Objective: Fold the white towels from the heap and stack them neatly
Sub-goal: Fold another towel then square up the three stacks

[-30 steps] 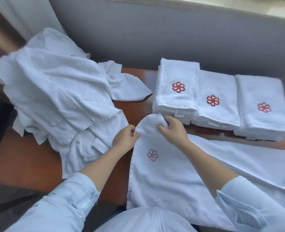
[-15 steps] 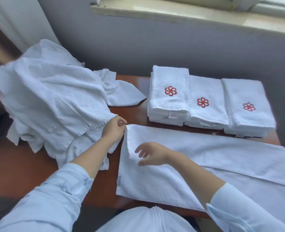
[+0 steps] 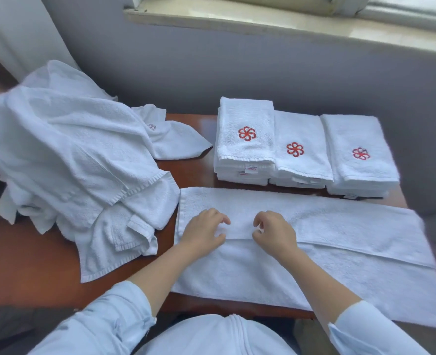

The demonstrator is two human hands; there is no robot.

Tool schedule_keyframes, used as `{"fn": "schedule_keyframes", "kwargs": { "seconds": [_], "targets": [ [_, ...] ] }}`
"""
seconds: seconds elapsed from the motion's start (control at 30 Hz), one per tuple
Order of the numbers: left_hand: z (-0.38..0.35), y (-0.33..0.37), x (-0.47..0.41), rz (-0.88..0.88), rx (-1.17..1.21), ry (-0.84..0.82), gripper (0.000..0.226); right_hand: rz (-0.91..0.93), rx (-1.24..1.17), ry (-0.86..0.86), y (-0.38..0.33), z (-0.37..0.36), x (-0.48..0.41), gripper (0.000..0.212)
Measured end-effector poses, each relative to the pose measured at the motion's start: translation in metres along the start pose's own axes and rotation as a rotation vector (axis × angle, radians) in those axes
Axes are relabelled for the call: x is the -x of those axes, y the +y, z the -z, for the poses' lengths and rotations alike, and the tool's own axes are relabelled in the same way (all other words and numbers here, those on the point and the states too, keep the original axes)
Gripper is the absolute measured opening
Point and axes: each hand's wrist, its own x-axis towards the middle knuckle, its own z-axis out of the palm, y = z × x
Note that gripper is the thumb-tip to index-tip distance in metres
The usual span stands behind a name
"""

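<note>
A long white towel (image 3: 339,239) lies flat across the near side of the wooden table (image 3: 27,254), folded lengthwise so that the upper layer's edge runs along its middle. My left hand (image 3: 204,233) and my right hand (image 3: 274,233) sit side by side on the towel's left part, fingers curled, thumbs at that edge, pinching the upper layer. The heap of unfolded white towels (image 3: 71,160) is piled at the left. Three stacks of folded towels with red flower logos stand at the back: left (image 3: 245,139), middle (image 3: 298,155), right (image 3: 357,155).
A grey wall (image 3: 237,73) with a window ledge (image 3: 263,19) rises right behind the table. One loose towel (image 3: 178,142) from the heap spreads toward the left stack. The long towel's right end hangs past the table's right edge. My light blue sleeves fill the bottom.
The towel's left end, held up a second ago with the logo showing, now lies flat. Both hands have moved from that end onto the towel's lengthwise fold edge, close together.
</note>
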Motion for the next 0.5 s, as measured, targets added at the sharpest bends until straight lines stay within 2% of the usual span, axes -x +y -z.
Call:
{"fn": "schedule_keyframes", "kwargs": {
  "seconds": [0.13, 0.33, 0.5],
  "targets": [
    [-0.015, 0.01, 0.002, -0.012, -0.197, -0.071, 0.053, -0.018, 0.231, 0.001, 0.027, -0.007, 0.016, 0.025],
    [-0.027, 0.014, 0.006, 0.061, -0.466, -0.142, 0.076, -0.074, 0.251, -0.027, 0.031, -0.014, 0.028, 0.031],
    [-0.039, 0.009, 0.016, 0.034, -0.575, -0.126, 0.073, -0.118, 0.218, -0.141, 0.043, -0.038, 0.061, 0.067]
  ]
}}
